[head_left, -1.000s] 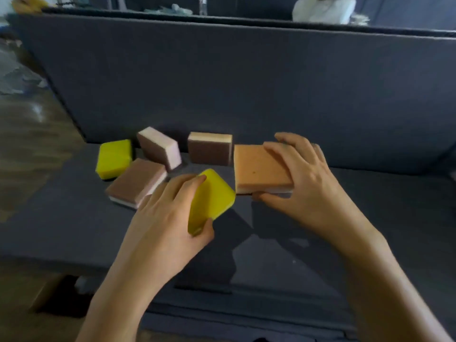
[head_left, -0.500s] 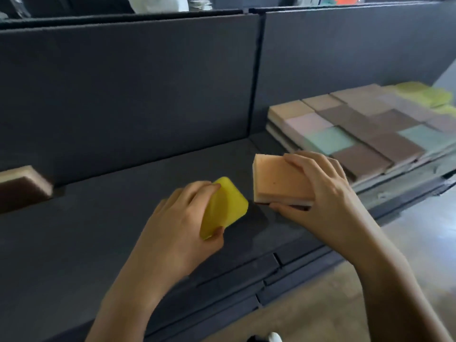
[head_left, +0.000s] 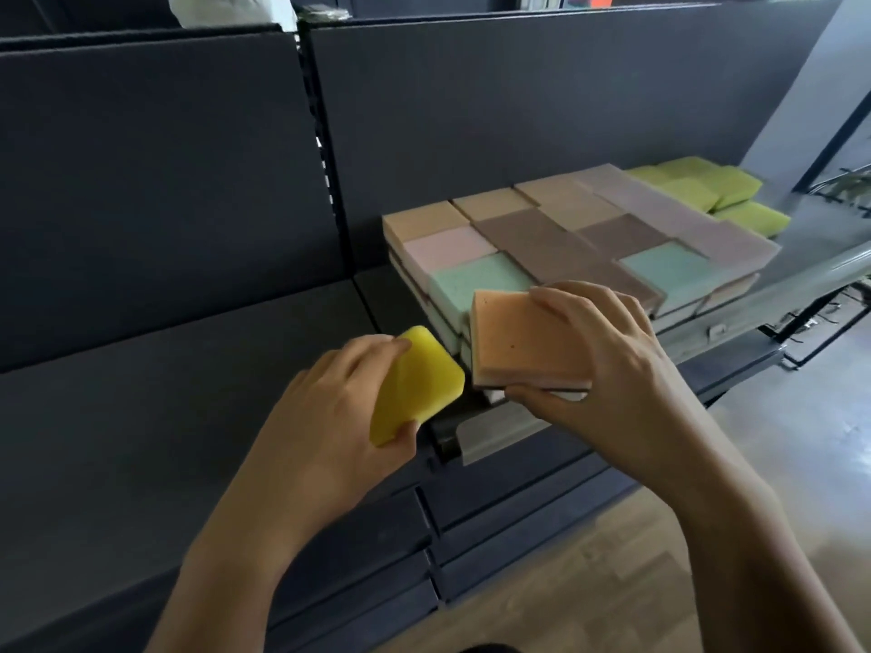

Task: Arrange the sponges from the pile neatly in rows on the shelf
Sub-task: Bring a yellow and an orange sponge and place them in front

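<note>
Yellow sponge (head_left: 417, 386) in left hand (head_left: 330, 412); orange sponge (head_left: 523, 344), pale underside, in right hand (head_left: 608, 365).

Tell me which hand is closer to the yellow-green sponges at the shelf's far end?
Right. The right hand, gripping the orange sponge, is in front and left of the yellow-green sponges; the left hand, gripping the yellow sponge, is even farther left.

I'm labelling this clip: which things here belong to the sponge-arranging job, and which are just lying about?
Job: yellow sponge in the left hand; orange sponge in the right hand; rows of sponges already laid; shelf.
Lying about: dark panels; white bundle behind them; wooden floor.
</note>
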{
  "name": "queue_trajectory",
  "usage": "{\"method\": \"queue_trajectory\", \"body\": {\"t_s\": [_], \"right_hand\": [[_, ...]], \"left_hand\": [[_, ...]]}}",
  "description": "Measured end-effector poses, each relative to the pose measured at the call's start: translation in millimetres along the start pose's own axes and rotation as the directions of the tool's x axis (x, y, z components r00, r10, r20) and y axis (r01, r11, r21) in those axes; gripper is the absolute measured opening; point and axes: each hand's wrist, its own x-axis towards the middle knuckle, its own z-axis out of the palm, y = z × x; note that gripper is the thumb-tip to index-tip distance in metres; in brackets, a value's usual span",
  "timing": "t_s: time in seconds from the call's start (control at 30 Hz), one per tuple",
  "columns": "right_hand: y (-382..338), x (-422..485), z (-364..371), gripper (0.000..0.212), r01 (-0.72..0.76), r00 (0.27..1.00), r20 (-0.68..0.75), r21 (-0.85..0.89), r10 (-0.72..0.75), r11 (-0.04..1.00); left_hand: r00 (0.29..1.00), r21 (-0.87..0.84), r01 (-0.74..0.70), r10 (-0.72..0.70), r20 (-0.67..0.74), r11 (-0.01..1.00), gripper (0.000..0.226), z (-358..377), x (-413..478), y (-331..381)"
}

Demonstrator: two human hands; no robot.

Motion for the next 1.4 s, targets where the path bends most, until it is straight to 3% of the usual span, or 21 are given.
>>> {"method": "queue_trajectory", "body": {"t_s": [0.3,0.93,1.23,1.4], "right_hand": [[32,4,-24,0.080,-0.007,0.997,-0.079,-0.027,0.005,1.000],[91,5,-53,0.080,-0.193,0.965,-0.209,-0.158,0.158,0.968],[125,-1,-68,0.079,-0.214,0.955,-0.236,-0.128,0.180,0.968],[173,-2,-87,0.078,-0.196,0.957,-0.236,-0.111,0.166,0.974]], "left_hand": [[0.996,0.007,-0.076,0.077,-0.044,0.997,0.073,-9,40,30],[0.936,-0.122,-0.336,0.345,0.065,0.934,0.073,25,158,67],[0.922,-0.107,-0.370,0.379,0.078,0.923,0.072,44,180,94],[0.941,-0.107,-0.322,0.330,0.071,0.941,0.075,66,198,130]]}}
